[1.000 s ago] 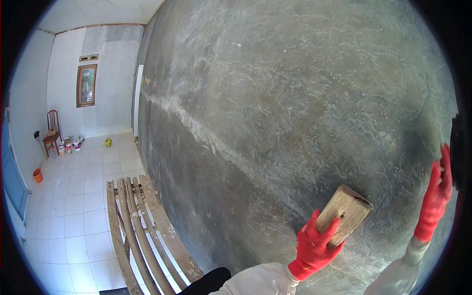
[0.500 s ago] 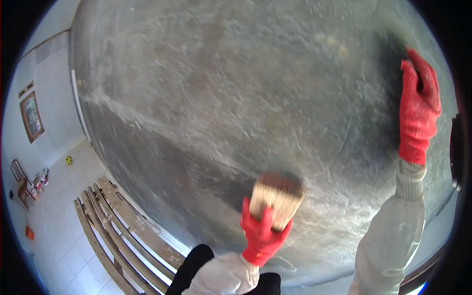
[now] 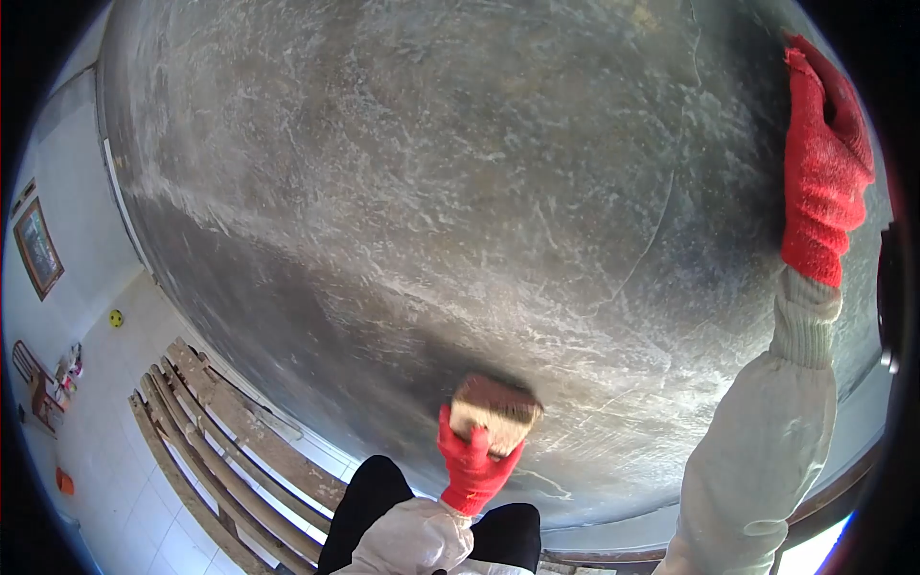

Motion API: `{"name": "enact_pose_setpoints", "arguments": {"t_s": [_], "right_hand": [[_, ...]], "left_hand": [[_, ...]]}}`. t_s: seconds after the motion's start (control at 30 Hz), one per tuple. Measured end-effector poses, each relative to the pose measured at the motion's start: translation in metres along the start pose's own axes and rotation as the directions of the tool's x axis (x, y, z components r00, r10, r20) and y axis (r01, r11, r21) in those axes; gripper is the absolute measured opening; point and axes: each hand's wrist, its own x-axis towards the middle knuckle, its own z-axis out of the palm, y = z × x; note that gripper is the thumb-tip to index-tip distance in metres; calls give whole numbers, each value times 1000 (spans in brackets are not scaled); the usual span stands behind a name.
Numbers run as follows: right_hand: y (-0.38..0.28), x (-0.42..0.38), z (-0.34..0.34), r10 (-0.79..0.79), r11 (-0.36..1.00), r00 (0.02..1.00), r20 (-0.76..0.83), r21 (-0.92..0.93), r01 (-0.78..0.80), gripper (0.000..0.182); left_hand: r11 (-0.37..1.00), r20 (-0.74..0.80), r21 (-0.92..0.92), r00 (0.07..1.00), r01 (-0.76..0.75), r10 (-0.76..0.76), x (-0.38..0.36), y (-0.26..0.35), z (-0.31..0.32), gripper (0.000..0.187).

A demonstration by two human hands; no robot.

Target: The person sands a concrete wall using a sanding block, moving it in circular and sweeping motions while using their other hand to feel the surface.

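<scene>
My left hand [image 3: 474,471], in a red glove, grips a wooden block [image 3: 491,422] with a pale grained face and a darker reddish-brown far end. The block is held against the grey, rough-streaked wall [image 3: 431,201], near its lower part. Higher up on the right, my right hand [image 3: 826,158], gloved in red too, reaches up with its fingertips at the wall. A gap shows between its thumb and fingers, and no tool is seen in it.
A slatted wooden platform [image 3: 230,470] stands at lower left, above a tiled floor [image 3: 125,465]. Farther off are a yellow ball [image 3: 116,318], a chair [image 3: 40,388], an orange bucket [image 3: 64,481] and a framed window [image 3: 38,248]. A crack [image 3: 661,216] runs down the wall.
My left hand has moved the block down and left along the wall. My right hand appears higher in view. The view itself has shifted slightly.
</scene>
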Motion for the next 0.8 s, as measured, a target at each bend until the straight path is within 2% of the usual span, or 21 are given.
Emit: {"name": "enact_pose_setpoints", "arguments": {"t_s": [0.13,0.23,0.37,0.47,0.5,0.57,0.6,0.63,0.7,0.73,0.8], "right_hand": [[-5,-1,-1,-6,999,1000,-6,33,6,21],[-13,-4,0,-82,996,997,1,35,82,18],[-21,-4,0,-161,986,986,-44,-47,159,12],[-19,-6,0,-58,998,998,-3,-8,58,18],[-22,-12,-3,-48,999,999,8,-14,48,18],[-32,-19,-4,-170,979,984,50,125,162,14],[-48,-27,-6,-224,969,959,171,142,201,17],[-65,-41,-9,-276,957,917,287,168,235,21],[-73,-67,-1,-379,910,813,443,338,240,28],[-73,-76,2,-382,907,814,437,346,240,28],[-72,-87,11,-490,870,722,489,212,446,35]], "left_hand": [[999,-115,40,993,12,-8,126,47,-11,103],[998,-124,59,992,-24,31,159,52,-17,103],[993,-77,66,992,-93,98,95,17,-13,99],[994,-28,98,998,-57,60,21,-16,-12,100],[994,-14,97,998,-52,53,18,-14,-21,100],[994,25,109,1000,-20,17,24,-15,-27,102],[1000,5,14,1000,-17,17,45,-9,-26,104],[1000,-38,1,999,-24,24,73,0,-23,102],[999,-108,4,993,-38,38,132,23,-22,99],[998,-139,15,989,-54,55,158,33,-24,96],[997,-160,58,985,-53,61,177,37,-26,93]]}}
